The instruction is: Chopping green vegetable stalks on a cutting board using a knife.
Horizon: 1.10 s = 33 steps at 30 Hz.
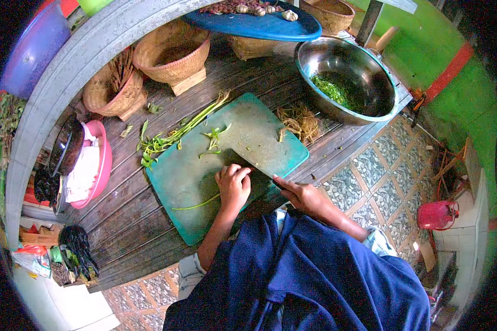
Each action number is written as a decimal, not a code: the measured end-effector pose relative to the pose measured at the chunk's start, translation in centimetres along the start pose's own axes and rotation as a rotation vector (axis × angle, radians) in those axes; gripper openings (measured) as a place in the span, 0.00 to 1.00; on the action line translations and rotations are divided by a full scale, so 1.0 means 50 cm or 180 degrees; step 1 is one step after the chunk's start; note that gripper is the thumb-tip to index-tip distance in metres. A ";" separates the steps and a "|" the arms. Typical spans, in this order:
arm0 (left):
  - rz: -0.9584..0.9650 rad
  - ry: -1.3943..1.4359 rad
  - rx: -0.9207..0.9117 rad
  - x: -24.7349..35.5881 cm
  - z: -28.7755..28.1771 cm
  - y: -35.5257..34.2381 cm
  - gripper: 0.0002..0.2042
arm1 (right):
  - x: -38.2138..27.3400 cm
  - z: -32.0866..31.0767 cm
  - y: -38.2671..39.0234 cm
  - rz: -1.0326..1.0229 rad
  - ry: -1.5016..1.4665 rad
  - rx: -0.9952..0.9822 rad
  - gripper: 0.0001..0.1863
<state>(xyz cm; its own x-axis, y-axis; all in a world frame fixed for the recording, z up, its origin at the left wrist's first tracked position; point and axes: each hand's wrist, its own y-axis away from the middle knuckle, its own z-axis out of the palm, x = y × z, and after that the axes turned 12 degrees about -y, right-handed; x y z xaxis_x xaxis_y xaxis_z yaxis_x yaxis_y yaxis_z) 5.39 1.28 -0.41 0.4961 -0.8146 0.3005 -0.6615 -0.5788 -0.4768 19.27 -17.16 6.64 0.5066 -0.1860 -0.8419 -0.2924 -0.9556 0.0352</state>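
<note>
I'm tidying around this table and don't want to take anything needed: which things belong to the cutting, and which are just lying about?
Likely in use:
knife, in the right hand
green board
leafy stems, partly on the board
steel bowl with chopped greens

Apparently just lying about:
woven baskets
blue tray with garlic
pink basin
red cylinder

A woven basket (190, 62) with a square foot stands on the dark wooden tabletop (127, 204), beside a second basket (128, 100) holding thin brown sticks (121, 70). A blue tray (248, 23) carries garlic bulbs (290, 15). A pink basin (105, 165) holds white contents (82, 176), perhaps plastic; glare blurs them. Farther right, a red cylinder (436, 216) stands beyond the patterned floor (364, 174).
</note>
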 end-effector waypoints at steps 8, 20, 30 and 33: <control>-0.0026 0.0072 0.0151 0.005 0.001 0.001 0.06 | 0.031 -0.005 0.004 -0.0431 -0.0226 0.0328 0.22; -0.0022 -0.0027 0.0008 0.001 -0.002 -0.002 0.07 | 0.014 -0.001 0.041 -0.0164 0.0358 0.0023 0.23; -0.0044 0.0005 0.0122 0.002 -0.002 -0.002 0.05 | 0.041 0.002 0.023 -0.0300 -0.0011 -0.0048 0.24; -0.0075 0.0067 0.0155 0.006 -0.001 -0.002 0.04 | 0.034 -0.010 0.038 -0.0185 -0.0023 -0.0079 0.23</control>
<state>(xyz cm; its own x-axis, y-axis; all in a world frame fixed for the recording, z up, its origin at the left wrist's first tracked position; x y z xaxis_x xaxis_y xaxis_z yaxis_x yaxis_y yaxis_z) 5.57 1.12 -0.21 0.4989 -0.8017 0.3292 -0.6213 -0.5957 -0.5090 19.96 -19.40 5.55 0.5162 -0.1286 -0.8468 -0.2426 -0.9701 -0.0005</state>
